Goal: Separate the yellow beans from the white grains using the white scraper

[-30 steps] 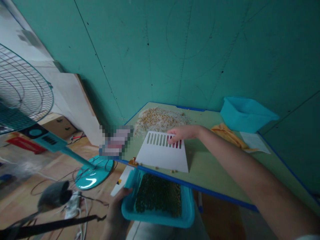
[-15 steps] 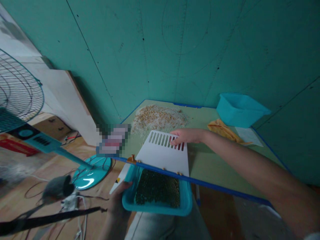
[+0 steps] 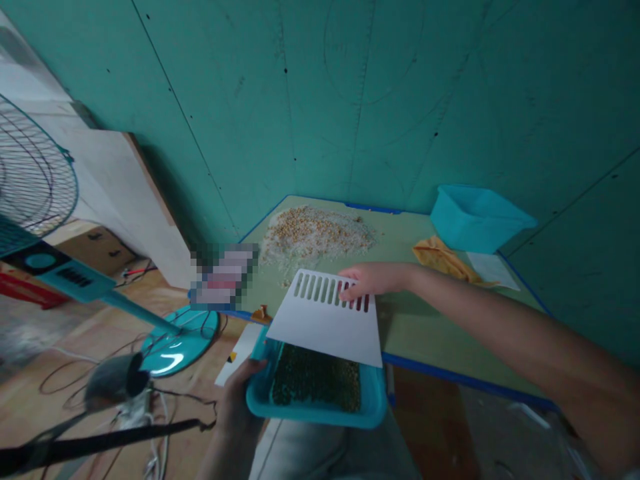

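Note:
My right hand (image 3: 369, 280) grips the slotted top of a white plastic scraper (image 3: 325, 319), fingers through its slots. The scraper's wide lower edge hangs past the table's blue front edge (image 3: 450, 377), over a turquoise tray (image 3: 314, 412) filled with dark green beans (image 3: 316, 377). My left hand (image 3: 236, 400) holds that tray by its left rim, just below the table edge. A heap of pale yellow grains (image 3: 315, 230) lies on the green table top farther back.
A second turquoise tub (image 3: 477, 217) stands at the table's back right, with an orange cloth (image 3: 443, 259) and white paper (image 3: 493, 268) beside it. A standing fan (image 3: 35, 200) with its round base (image 3: 177, 341) and cables is on the floor at left.
The scraper has slid toward me across the table, from resting on the top to overhanging the edge above the tray. My left hand kept the tray under the edge.

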Action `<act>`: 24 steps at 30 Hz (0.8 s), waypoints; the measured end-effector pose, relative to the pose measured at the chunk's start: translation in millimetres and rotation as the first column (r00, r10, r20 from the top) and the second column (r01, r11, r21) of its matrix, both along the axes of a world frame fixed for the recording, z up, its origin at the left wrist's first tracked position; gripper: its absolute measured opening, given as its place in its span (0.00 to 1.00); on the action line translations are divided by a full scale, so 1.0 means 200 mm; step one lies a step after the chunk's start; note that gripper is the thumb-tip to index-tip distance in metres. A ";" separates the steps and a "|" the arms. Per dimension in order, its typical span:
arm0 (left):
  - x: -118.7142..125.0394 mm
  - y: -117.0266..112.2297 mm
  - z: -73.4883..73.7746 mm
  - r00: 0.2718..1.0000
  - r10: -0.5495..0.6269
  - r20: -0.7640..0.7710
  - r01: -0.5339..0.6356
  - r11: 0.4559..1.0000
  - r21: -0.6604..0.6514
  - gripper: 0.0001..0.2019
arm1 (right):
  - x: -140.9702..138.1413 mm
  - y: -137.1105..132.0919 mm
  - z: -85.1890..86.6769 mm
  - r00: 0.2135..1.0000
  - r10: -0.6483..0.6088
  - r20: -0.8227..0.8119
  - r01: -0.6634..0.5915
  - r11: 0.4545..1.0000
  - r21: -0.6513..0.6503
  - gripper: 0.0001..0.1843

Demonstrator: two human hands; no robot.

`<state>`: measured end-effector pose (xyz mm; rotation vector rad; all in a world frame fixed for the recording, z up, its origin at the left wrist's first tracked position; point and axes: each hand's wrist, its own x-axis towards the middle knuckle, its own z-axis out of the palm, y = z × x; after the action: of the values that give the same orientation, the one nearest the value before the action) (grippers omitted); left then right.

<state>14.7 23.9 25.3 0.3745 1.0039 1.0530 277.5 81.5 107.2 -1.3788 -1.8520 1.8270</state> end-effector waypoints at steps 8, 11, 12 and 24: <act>-0.07 0.02 -0.04 0.997 0.058 -0.043 -0.057 0.998 0.039 0.10 | -0.02 -0.06 0.04 0.991 0.085 0.108 -0.093 0.993 0.071 0.08; -0.07 0.03 -0.05 0.998 0.044 -0.039 -0.042 0.998 0.043 0.09 | 0.01 -0.08 0.09 0.989 0.081 0.121 -0.092 0.993 0.081 0.08; -0.07 0.03 -0.06 0.998 0.042 -0.038 -0.041 0.998 0.043 0.09 | 0.02 -0.08 0.11 0.991 0.067 0.118 -0.077 0.993 0.091 0.08; -0.05 -0.01 -0.05 1.000 -0.015 0.028 0.014 0.999 0.035 0.12 | 0.18 0.19 0.16 0.972 -0.231 0.051 0.207 0.934 0.292 0.12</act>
<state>3.8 21.4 15.1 0.3942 0.9578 1.0616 313.0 118.9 140.0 -1.5030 -1.8280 1.3541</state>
